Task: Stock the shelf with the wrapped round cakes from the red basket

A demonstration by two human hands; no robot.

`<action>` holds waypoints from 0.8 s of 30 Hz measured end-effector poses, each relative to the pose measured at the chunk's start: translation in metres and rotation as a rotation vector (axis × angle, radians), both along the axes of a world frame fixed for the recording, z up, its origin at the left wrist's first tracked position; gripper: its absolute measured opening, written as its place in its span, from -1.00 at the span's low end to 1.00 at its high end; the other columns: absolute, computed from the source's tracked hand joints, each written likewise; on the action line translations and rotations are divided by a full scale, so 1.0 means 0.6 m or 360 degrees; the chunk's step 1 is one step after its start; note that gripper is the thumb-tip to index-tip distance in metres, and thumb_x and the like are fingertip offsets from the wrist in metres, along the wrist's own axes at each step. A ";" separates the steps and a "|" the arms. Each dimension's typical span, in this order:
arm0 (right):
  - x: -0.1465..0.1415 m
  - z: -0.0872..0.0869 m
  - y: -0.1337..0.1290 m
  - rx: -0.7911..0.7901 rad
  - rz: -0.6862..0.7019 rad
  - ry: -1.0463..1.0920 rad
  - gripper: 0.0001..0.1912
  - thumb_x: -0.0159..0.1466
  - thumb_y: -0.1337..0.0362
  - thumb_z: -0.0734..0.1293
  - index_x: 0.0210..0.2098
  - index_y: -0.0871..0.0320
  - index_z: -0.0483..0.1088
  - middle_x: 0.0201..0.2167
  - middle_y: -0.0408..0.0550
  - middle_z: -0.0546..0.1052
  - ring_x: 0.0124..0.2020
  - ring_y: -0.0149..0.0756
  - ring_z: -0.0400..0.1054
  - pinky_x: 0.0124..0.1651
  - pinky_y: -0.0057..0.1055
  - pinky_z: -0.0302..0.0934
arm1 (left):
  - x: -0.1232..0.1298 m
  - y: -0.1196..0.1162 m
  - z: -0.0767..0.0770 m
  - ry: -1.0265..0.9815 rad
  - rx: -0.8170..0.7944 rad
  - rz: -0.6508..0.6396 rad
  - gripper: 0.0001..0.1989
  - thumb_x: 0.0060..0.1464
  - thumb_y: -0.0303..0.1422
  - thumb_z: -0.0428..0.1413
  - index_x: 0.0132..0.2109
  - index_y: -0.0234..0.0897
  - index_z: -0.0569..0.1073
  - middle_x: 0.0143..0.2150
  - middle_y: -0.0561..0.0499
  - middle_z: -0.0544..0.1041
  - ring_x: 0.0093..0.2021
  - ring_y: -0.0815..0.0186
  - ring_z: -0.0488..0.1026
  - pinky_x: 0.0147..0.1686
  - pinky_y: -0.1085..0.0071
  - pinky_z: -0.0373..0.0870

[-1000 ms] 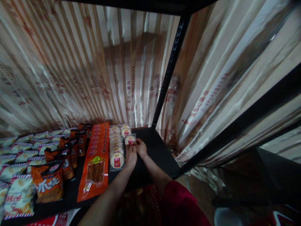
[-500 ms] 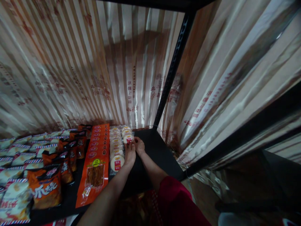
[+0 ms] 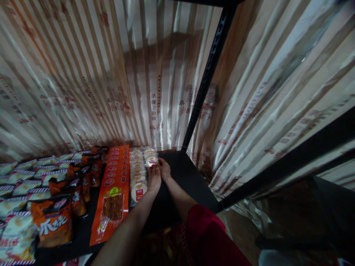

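My left hand [image 3: 154,178] has its fingers closed on the near edge of a clear packet [image 3: 151,161] holding a round white cake with a red label. My right hand [image 3: 165,170] pinches the same packet at its right side, its fingertips partly hidden. More such packets overlap behind it in a short row. Just to the left runs a longer row of the same round white cakes [image 3: 139,190] in clear wrap, the front one with a red label.
Orange packs of brown sticks [image 3: 112,207] overlap in a row further left. Beyond them are orange and black snack bags [image 3: 52,221] and white snack bags [image 3: 18,236]. All lie on a black shelf [image 3: 188,184] with a black metal upright [image 3: 205,77] at its back corner. Printed sheeting [image 3: 155,55] hangs behind.
The packet in my hands has tipped slightly, so its red label shows less. Both hands stay at nearly the same spot, and the view has shifted a little.
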State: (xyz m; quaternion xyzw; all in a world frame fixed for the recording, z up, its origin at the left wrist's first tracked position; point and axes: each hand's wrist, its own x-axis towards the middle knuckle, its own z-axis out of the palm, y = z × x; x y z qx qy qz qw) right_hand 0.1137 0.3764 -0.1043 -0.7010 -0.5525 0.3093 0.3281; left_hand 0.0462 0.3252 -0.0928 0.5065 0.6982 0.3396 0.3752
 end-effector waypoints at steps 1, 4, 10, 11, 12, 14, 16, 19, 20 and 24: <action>0.001 -0.002 0.000 0.0011 0.0010 -0.0014 -0.69 0.19 0.29 0.25 -0.06 0.07 0.39 -0.24 -0.12 0.53 -0.24 -0.40 0.40 -0.17 -0.53 0.23 | 0.000 0.000 -0.001 0.0008 0.0020 -0.0017 -0.57 0.20 -0.33 -0.22 0.13 -0.35 0.28 0.26 -0.11 0.18 0.33 0.27 -0.12 0.27 0.34 -0.15; 0.001 -0.006 0.000 0.0025 0.0012 -0.0032 -0.70 0.19 0.27 0.25 -0.07 0.07 0.41 -0.24 -0.12 0.53 -0.23 -0.39 0.40 -0.16 -0.53 0.24 | -0.001 -0.001 -0.003 0.0007 0.0088 -0.0072 -0.59 0.18 -0.38 -0.21 0.12 -0.35 0.30 0.22 -0.11 0.25 0.31 0.26 -0.04 0.27 0.34 -0.13; 0.002 -0.008 0.000 0.0034 0.0035 -0.0045 -0.67 0.19 0.30 0.25 -0.05 0.08 0.40 -0.22 -0.10 0.52 -0.22 -0.39 0.40 -0.14 -0.53 0.24 | 0.001 0.000 0.002 0.0067 0.0069 -0.0067 -0.58 0.14 -0.44 -0.17 0.13 -0.31 0.30 0.22 -0.12 0.26 0.31 0.21 -0.03 0.26 0.27 -0.11; 0.002 -0.009 0.000 0.0034 0.0036 -0.0035 -0.66 0.19 0.30 0.25 -0.04 0.10 0.39 -0.22 -0.08 0.51 -0.22 -0.38 0.40 -0.13 -0.52 0.24 | 0.002 -0.001 0.005 0.0091 0.0066 -0.0071 -0.57 0.13 -0.45 -0.17 0.13 -0.32 0.30 0.22 -0.14 0.26 0.31 0.19 -0.04 0.26 0.24 -0.12; 0.003 -0.009 0.000 0.0036 0.0034 -0.0020 -0.65 0.18 0.30 0.25 -0.03 0.12 0.39 -0.22 -0.07 0.51 -0.22 -0.38 0.40 -0.13 -0.52 0.24 | 0.003 -0.002 0.007 0.0116 0.0061 -0.0077 -0.57 0.13 -0.46 -0.17 0.13 -0.34 0.29 0.21 -0.16 0.26 0.31 0.18 -0.04 0.26 0.22 -0.13; 0.005 -0.011 -0.002 0.0044 0.0012 0.0016 -0.64 0.17 0.32 0.25 -0.02 0.16 0.38 -0.21 -0.04 0.51 -0.22 -0.37 0.40 -0.11 -0.50 0.25 | 0.006 -0.004 0.013 0.0160 0.0078 -0.0117 -0.56 0.13 -0.48 -0.19 0.13 -0.41 0.29 0.21 -0.23 0.25 0.31 0.15 -0.05 0.27 0.20 -0.16; 0.007 -0.014 -0.007 0.0083 -0.0036 0.0037 -0.63 0.16 0.35 0.25 -0.03 0.18 0.38 -0.19 -0.01 0.50 -0.20 -0.35 0.39 -0.08 -0.48 0.25 | 0.010 -0.008 0.017 0.0196 0.0147 -0.0167 -0.56 0.12 -0.50 -0.20 0.12 -0.45 0.30 0.19 -0.28 0.26 0.31 0.13 -0.04 0.27 0.17 -0.19; 0.010 -0.020 -0.020 0.0207 -0.0057 0.0039 -0.64 0.14 0.38 0.23 -0.06 0.19 0.40 -0.16 0.03 0.48 -0.17 -0.32 0.38 -0.08 -0.44 0.26 | 0.015 -0.015 0.022 0.0197 0.0219 -0.0206 -0.58 0.11 -0.52 -0.19 0.09 -0.40 0.32 0.17 -0.22 0.30 0.30 0.16 0.00 0.28 0.18 -0.19; 0.011 -0.022 -0.025 0.0256 -0.0043 0.0035 -0.65 0.14 0.37 0.22 -0.07 0.19 0.40 -0.16 0.04 0.47 -0.16 -0.31 0.37 -0.08 -0.43 0.26 | 0.017 -0.018 0.023 0.0192 0.0215 -0.0209 -0.58 0.11 -0.52 -0.18 0.09 -0.39 0.33 0.17 -0.20 0.31 0.30 0.17 0.00 0.28 0.19 -0.19; 0.015 -0.025 -0.053 0.0359 0.0014 -0.0024 -0.64 0.15 0.39 0.19 -0.07 0.16 0.40 -0.15 0.02 0.45 -0.14 -0.30 0.35 -0.05 -0.41 0.25 | 0.021 -0.036 0.026 0.0162 0.0202 -0.0152 -0.61 0.12 -0.47 -0.17 0.06 -0.40 0.34 0.18 -0.19 0.30 0.28 0.18 0.04 0.27 0.25 -0.11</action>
